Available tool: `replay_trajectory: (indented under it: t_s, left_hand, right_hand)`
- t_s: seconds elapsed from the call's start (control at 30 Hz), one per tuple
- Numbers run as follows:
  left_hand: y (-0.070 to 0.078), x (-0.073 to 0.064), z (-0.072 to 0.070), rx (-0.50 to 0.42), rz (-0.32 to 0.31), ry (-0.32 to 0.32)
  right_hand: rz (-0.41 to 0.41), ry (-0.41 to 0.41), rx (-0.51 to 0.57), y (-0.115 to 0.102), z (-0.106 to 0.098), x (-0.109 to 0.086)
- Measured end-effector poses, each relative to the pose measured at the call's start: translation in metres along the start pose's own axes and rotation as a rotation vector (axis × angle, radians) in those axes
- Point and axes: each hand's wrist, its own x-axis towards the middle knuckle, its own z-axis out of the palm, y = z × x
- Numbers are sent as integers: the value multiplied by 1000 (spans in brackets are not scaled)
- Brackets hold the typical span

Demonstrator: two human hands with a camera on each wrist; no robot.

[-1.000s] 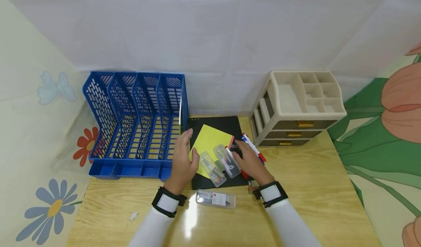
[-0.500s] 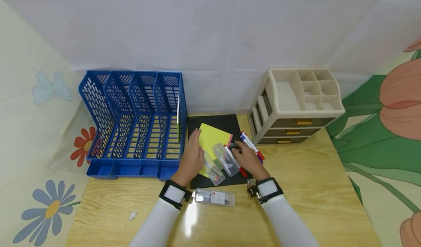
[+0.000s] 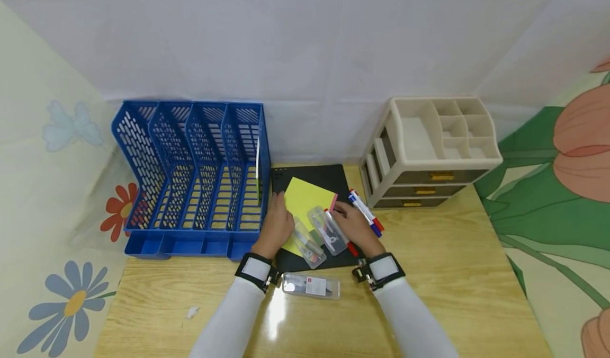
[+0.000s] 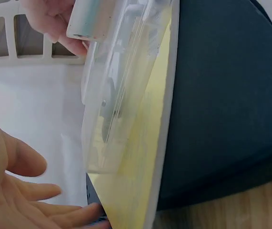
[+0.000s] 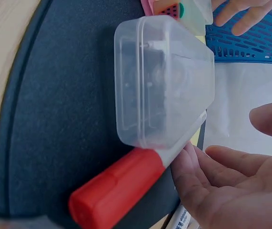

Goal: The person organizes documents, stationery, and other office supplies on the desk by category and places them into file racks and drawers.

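Note:
A yellow paper pad (image 3: 305,194) lies slanted on a flat black board (image 3: 314,172). On the pad are two clear plastic cases, the left case (image 3: 308,249) and the right case (image 3: 329,231). A red-capped marker (image 5: 121,186) sticks out under the right case. My left hand (image 3: 276,225) touches the pad's left edge with extended fingers, thumb apart, as the left wrist view shows. My right hand (image 3: 357,231) is at the pad's right side, its fingertips (image 5: 188,152) against the marker's barrel or the pad edge; which one I cannot tell.
A blue file rack (image 3: 190,241) stands at left, holding a thin upright item (image 3: 258,170). At right is a beige drawer organizer (image 3: 429,162). Several markers (image 3: 366,212) lie beside the board. A third clear case (image 3: 311,286) lies in front.
My left hand has moved right, from beside the rack to the pad's left edge. My right hand has shifted slightly left. The pad and cases look about the same.

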Motion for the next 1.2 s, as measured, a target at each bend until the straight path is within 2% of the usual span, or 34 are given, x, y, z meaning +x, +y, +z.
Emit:
replay_trajectory:
  t_s: [0.1, 0.23, 0.33, 0.4, 0.6, 0.7, 0.8, 0.9, 0.97, 1.07, 1.2]
  left_hand:
    - [3, 1, 2, 38, -4, 30]
    - [7, -1, 4, 100, -52, 63]
    - [8, -3, 5, 153, -101, 59]
    - [9, -5, 5, 192, -116, 52]
    - [14, -10, 3, 308, -109, 8]
    - [18, -12, 2, 349, -99, 15]
    - [20, -12, -1, 359, -76, 56]
    - [20, -11, -4, 335, -45, 70]
    - [19, -9, -7, 285, -57, 47]
    - [14, -6, -10, 162, -98, -15]
    - [8, -3, -12, -19, -146, -68]
  right_hand:
    - [29, -8, 45, 0, -1, 0]
    - [82, -38, 230, -2, -1, 1]
    - [119, -52, 337, -3, -1, 2]
    - [129, -56, 344, -2, -1, 2]
    - [130, -54, 325, -2, -1, 0]
    - [111, -59, 323, -1, 0, 0]
    - [100, -62, 320, 0, 0, 0]
    - [97, -60, 312, 0, 0, 0]
    - [97, -54, 309, 0, 0, 0]
    - [92, -52, 306, 2, -1, 1]
    - [93, -50, 301, 4, 0, 1]
